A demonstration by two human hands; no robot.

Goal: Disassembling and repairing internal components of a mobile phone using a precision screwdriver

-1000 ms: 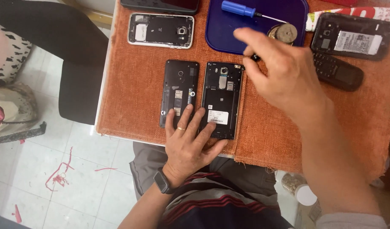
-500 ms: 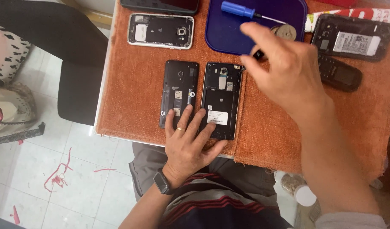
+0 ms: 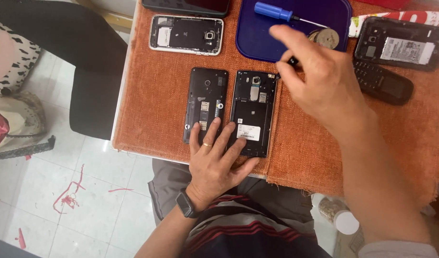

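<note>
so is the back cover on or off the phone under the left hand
Off. The phone lies face down under the left hand, with its camera module, card slots and inner frame bare; the right hand holds a small dark tool at its top corner.

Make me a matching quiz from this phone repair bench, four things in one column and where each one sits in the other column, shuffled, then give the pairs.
Things:
1. blue-handled screwdriver
2. silver-edged opened phone
3. dark keypad phone
4. left hand

Places:
A. resting across the lower ends of the two opened black phones
B. top left of the orange cloth
C. on the dark blue tray
D. right of the right hand

Pairs: 1-C, 2-B, 3-D, 4-A
</note>
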